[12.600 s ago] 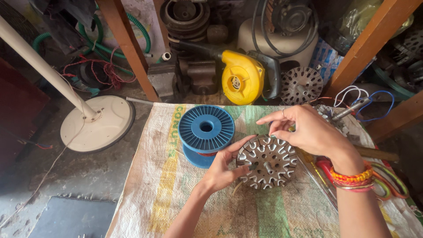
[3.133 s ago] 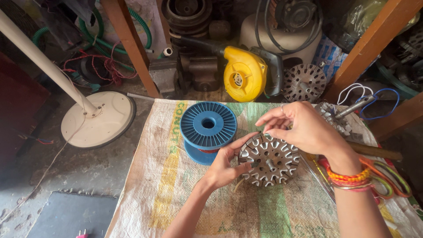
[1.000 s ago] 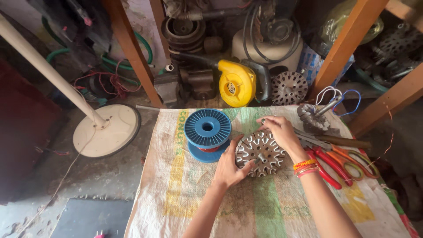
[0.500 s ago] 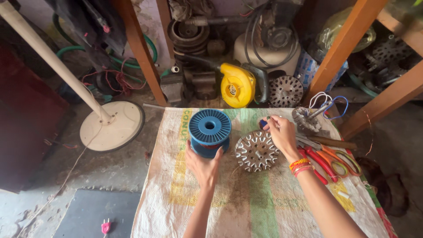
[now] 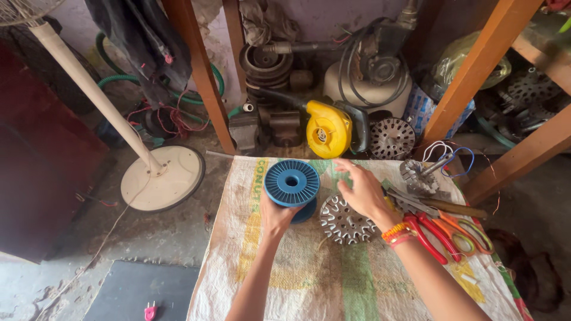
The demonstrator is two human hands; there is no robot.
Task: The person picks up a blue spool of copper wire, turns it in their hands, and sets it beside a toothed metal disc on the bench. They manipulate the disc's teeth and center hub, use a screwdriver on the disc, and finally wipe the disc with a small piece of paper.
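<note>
Two hands on woven floor mat [image 5: 309, 285]. Left hand [image 5: 278, 213] grips blue wire spool [image 5: 292, 183] near mat's far edge. Right hand [image 5: 364, 189], fingers spread, hovers over bare metal motor core [image 5: 342, 221] beside spool. No wire wound on yet.

Both forearms are bare, with no sleeves showing anywhere along them. The left hand [image 5: 276, 215] wears nothing: no ring, band or glove. The right hand [image 5: 364, 191] is also ungloved, and its wrist carries a small stack of thin bangles [image 5: 397, 233], orange on the far side and red nearer the elbow.
</note>
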